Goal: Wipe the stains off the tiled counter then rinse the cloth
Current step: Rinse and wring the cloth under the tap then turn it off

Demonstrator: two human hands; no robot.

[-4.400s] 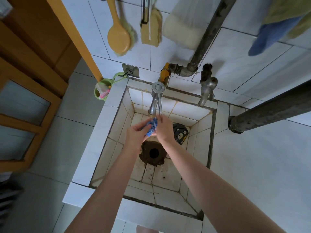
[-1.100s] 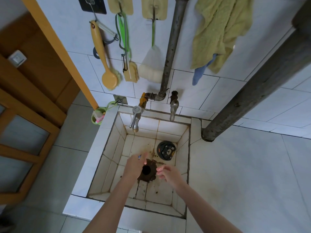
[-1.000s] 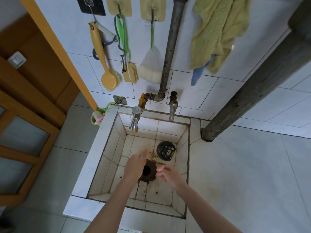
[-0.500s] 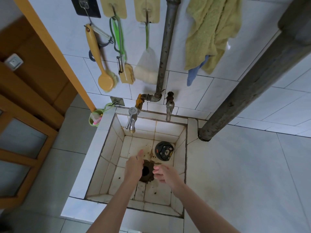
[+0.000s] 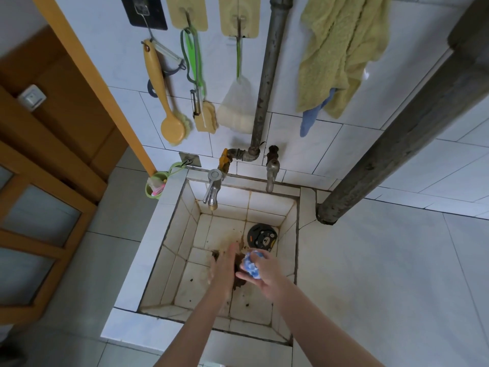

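The cloth [image 5: 251, 263] is balled and clenched in the right hand [image 5: 266, 278], held low over the sink [image 5: 172, 234], likely so that water is shed into it. The left hand [image 5: 223, 271] is held flat just beside it, fingers straight, nothing gripped; the tap [image 5: 213, 190] is untouched

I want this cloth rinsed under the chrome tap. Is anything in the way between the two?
Nothing fixed. The cloth is bunched in the right hand over the drain. The open left hand lies just beside it, near the line to the chrome tap. Beyond it only bare sink tiles show.
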